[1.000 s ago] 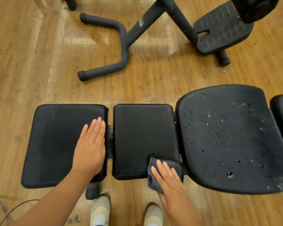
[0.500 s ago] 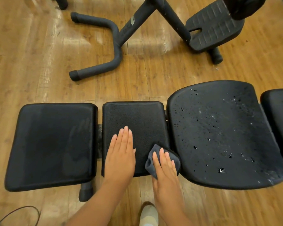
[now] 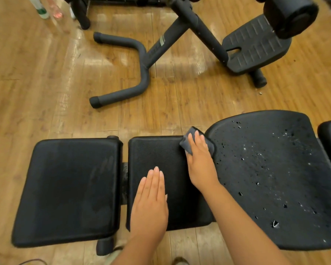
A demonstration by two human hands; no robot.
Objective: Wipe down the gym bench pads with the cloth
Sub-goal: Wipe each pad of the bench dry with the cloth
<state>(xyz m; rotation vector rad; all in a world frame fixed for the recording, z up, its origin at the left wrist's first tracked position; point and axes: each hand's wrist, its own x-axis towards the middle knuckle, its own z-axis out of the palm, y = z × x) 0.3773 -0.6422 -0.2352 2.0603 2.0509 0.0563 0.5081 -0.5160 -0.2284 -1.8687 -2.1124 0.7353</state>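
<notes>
Right hand point(image 3: 199, 159) grip: flat fingers pressing cloth point(image 3: 191, 136) on middle pad point(image 3: 161, 153) far corner | left hand point(image 3: 149, 205) flat, open

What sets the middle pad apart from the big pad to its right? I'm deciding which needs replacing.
The middle pad is a small intact rectangle; the big right pad is wider, rounded, and pocked with holes and pale flecks. The left hand lies flat on the middle pad; none rests wholly on the big one. The right hand presses the cloth where they meet. Both are black.
</notes>
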